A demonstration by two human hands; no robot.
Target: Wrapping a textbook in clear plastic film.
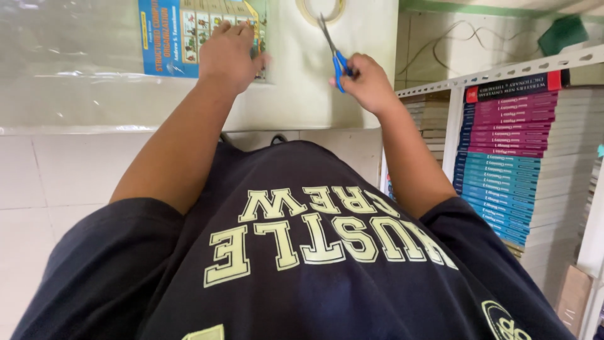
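My left hand point(228, 55) presses flat on a blue-covered book point(182, 34) that lies on a clear plastic sheet point(69, 56) on the white tabletop. My right hand point(368, 82) is closed around the blue handles of a pair of scissors point(333, 47), blades pointing away from me and up. A roll of tape point(321, 9) lies on the table just beyond the scissor tips. My dark shirt fills the lower part of the view.
To the right stands a white metal shelf point(503, 72) packed with stacks of books in purple and blue spines point(503, 157). A brown cardboard piece point(572, 296) leans at the lower right. White floor tiles point(44, 201) lie to the left below the table edge.
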